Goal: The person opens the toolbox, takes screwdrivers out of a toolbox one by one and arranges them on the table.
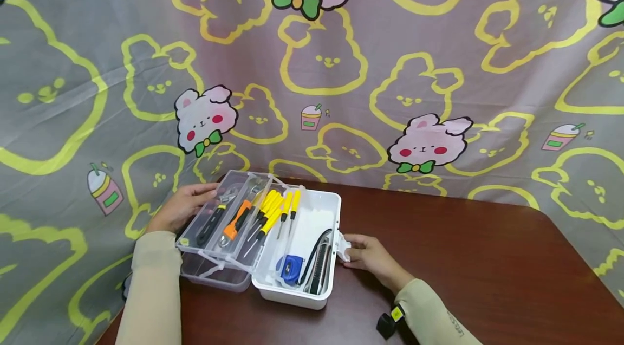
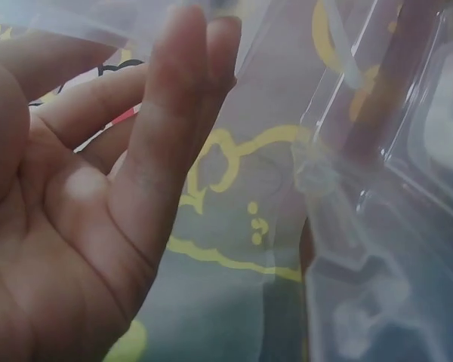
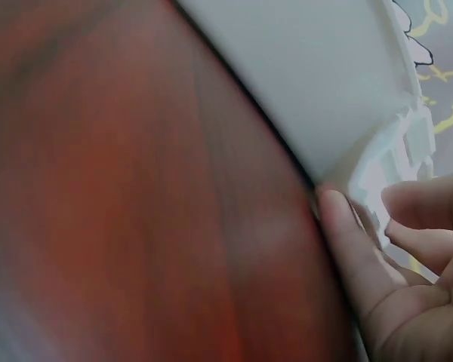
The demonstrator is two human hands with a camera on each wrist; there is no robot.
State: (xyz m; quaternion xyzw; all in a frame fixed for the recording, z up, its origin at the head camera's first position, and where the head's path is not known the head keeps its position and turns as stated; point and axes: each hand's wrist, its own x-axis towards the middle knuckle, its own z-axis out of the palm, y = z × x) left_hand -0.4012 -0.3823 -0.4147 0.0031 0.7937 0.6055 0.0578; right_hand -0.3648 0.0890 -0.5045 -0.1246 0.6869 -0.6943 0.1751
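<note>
A white toolbox (image 1: pixel 307 293) stands on the table with its clear lid and fold-out clear tray (image 1: pixel 209 250) swung to the left. My left hand (image 1: pixel 182 207) touches the tray's far left side with extended fingers; in the left wrist view the hand (image 2: pixel 98 188) is beside clear plastic. With my right hand (image 1: pixel 368 258) I pinch the white latch (image 1: pixel 343 247) on the box's right side. The tray holds yellow-handled screwdrivers (image 1: pixel 270 220), an orange-handled tool (image 1: pixel 234 226) and a black-handled wrench (image 1: pixel 212 226). In the box lie a blue tape measure (image 1: pixel 291 269) and a utility knife (image 1: pixel 319 266).
The brown wooden table (image 1: pixel 463 258) extends right of the box. A patterned curtain (image 1: pixel 341 63) hangs behind and to the left of it. A small black object with a yellow tag (image 1: pixel 390 322) is by the right sleeve.
</note>
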